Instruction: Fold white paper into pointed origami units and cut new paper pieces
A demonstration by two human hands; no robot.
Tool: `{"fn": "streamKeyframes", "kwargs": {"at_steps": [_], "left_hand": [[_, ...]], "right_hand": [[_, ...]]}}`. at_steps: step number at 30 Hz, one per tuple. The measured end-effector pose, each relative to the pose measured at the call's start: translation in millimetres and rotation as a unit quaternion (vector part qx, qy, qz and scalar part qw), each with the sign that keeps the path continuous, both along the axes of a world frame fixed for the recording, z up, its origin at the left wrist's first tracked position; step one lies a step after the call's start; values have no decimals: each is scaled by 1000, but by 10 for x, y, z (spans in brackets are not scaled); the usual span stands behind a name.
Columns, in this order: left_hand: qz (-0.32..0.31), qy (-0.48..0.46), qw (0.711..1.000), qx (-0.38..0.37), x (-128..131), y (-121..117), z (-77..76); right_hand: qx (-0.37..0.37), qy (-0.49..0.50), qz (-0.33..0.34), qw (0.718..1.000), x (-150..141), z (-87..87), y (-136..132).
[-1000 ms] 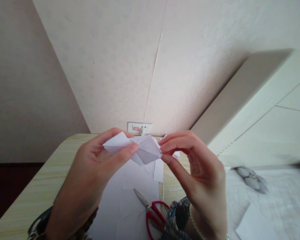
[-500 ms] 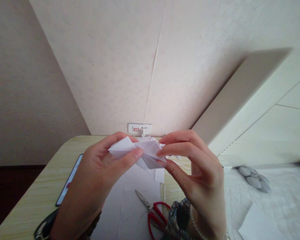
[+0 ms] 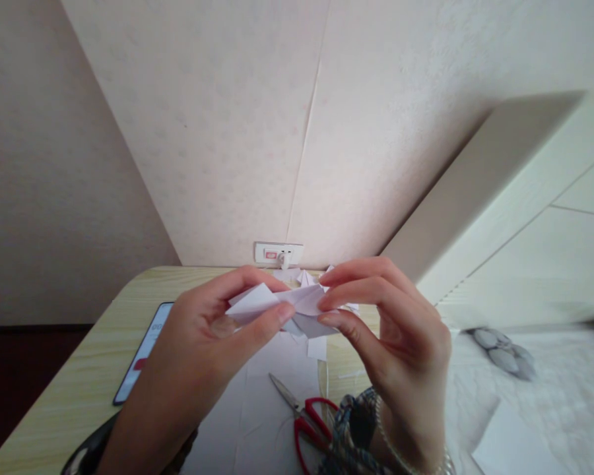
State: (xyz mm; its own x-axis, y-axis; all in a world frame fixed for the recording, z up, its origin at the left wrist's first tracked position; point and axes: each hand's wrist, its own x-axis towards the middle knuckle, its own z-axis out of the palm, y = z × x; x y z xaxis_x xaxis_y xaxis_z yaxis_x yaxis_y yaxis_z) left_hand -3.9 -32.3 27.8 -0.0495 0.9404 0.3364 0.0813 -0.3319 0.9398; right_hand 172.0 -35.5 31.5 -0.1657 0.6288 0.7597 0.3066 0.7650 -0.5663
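Between my two hands, above the table, is a piece of folded white paper (image 3: 257,305) with several angled flaps. My left hand (image 3: 212,330) pinches its left part, thumb laid across the near side and fingers behind. At the right end, my right hand (image 3: 400,330) grips a flap between thumb and fingertips. Below the hands, scissors (image 3: 304,415) with red handles lie on white paper sheets (image 3: 257,402), their tips pointing up and left. Behind the folded paper, small folded paper pieces (image 3: 305,278) are partly hidden.
A phone (image 3: 141,356) lies on the wooden table (image 3: 74,369) beside my left forearm, near a dark object (image 3: 92,448). A plug sits in the wall socket (image 3: 278,253). To the right are a white cabinet (image 3: 515,218) and a pale surface with a grey petal-shaped item (image 3: 505,353).
The folded paper has tilted flatter and shifted slightly right and down with my left hand. More of the small paper pieces behind now show. Both hands keep their hold.
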Motion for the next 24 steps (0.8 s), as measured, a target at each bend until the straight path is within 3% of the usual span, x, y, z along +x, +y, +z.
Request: {"fn": "streamKeyframes", "kwargs": {"at_steps": [9,16,24], "left_hand": [[26,62,998,17,-3,-63,-9],[19,43,999,6,2,-90,15],[8,29,1000,-2,17,-53,59]], "right_hand": [[-27,61,-11,998,-60,-3,-26],[-58,112,-21,992,-107,-52,-40],[-65,105,-30,992,-110,-31,-51]]}}
